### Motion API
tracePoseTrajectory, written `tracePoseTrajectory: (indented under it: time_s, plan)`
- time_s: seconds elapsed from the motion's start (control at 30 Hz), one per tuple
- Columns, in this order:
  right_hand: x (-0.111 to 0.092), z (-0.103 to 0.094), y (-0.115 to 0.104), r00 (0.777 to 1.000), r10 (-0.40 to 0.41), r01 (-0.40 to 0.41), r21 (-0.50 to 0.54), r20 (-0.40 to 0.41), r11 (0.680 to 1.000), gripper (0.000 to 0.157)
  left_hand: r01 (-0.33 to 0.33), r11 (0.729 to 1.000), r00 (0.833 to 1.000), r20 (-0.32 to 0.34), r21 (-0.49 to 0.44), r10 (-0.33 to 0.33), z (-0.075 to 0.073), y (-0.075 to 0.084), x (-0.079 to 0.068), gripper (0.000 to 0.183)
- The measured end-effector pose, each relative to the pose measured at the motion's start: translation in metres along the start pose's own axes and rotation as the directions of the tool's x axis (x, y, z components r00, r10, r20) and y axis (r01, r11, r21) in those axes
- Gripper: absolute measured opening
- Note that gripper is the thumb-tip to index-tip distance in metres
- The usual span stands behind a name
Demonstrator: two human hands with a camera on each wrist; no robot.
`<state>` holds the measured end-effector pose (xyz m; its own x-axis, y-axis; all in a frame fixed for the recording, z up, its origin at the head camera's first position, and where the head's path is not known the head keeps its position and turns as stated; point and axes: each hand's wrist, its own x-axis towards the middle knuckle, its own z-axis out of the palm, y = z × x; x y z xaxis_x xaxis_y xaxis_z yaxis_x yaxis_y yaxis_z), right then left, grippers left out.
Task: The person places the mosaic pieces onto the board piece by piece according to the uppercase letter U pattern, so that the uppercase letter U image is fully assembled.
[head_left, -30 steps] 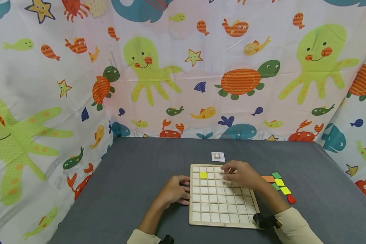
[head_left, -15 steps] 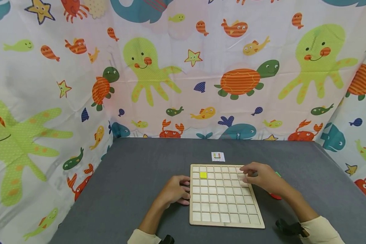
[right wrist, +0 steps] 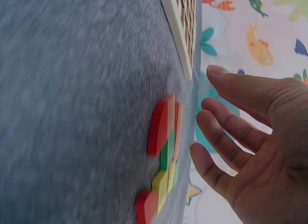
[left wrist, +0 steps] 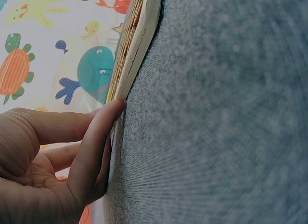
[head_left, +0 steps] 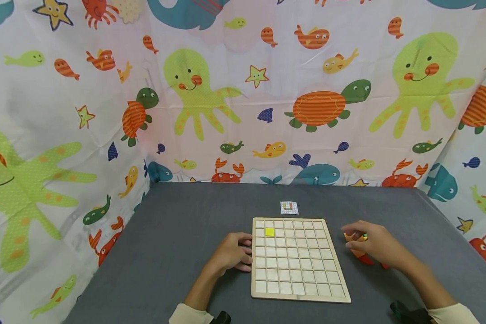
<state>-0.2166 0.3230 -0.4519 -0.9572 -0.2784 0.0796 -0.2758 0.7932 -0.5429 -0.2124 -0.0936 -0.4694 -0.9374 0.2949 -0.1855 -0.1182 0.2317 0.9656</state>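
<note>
A wooden grid board [head_left: 299, 298] with white square cells lies on the grey table. One yellow square tile [head_left: 270, 232] sits in a cell near its far left corner. Against the board's left edge rest the fingers of my left hand [head_left: 231, 253]; the left wrist view shows the fingertips on the wooden rim [left wrist: 137, 55]. Right of the board, my right hand [head_left: 374, 243] hovers over a cluster of coloured pieces, partly covering them. Its fingers are loosely spread and hold nothing. Below them in the right wrist view lie red [right wrist: 161, 127], green [right wrist: 167, 149] and yellow [right wrist: 159, 188] pieces.
A small card [head_left: 289, 208] with a coloured U-shaped pattern on a grid lies beyond the board. A second red piece [right wrist: 146, 206] ends the row of pieces. A cloth [head_left: 227, 99] printed with sea animals hangs behind and beside the table.
My right hand has moved right, from over the board's far right part to above the coloured pieces. My left hand stays at the board's edge; the yellow tile has not moved.
</note>
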Motion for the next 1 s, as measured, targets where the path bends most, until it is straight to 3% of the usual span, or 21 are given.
tracePoseTrajectory:
  time_s: [0.47,0.7,1.0]
  plan:
    - [-0.021,-0.019,0.031,0.993,0.114,-0.111,-0.064,0.036,0.992,0.046,-0.004,1.000,1.000,0.009,-0.005,0.004,-0.001,-0.001,0.000,0.067]
    - [-0.027,-0.026,0.043,0.977,0.195,-0.190,-0.062,0.089,0.980,0.048,-0.009,1.000,1.000,0.017,-0.002,0.009,-0.001,-0.001,-0.001,0.066]
    - [-0.032,-0.029,0.052,0.972,0.206,-0.201,-0.053,0.116,0.978,0.046,-0.007,1.000,1.000,0.015,-0.001,0.007,-0.001,0.001,-0.002,0.067]
